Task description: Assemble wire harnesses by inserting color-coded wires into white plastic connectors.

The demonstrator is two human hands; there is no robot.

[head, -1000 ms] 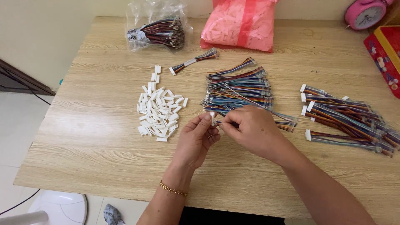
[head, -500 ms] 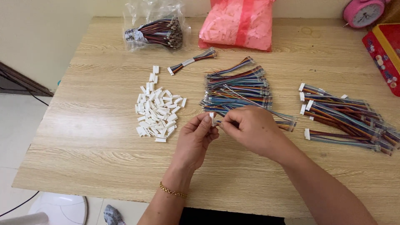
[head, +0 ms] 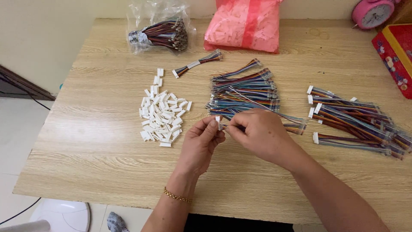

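At the counter's near middle: both hands meet just in front of the loose wire pile [head: 244, 92].
Left hand [head: 201, 144]: pinching a small white connector housing [head: 218, 120] between fingertips.
Right hand [head: 257, 135]: clenched on the end of a multicoloured wire lead [head: 294, 122], touching the housing.
Risk: the tiny housing may slip or the pins seat crooked, since the grip is fingertip-only.
Housing's look: white, small, blocky.
Left of the pile: a heap of white housings [head: 162, 116].
Right of the pile: finished leads [head: 356, 120].

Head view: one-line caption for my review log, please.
Left hand and right hand pinch a white connector on a wire between loose connectors and wire bundles.
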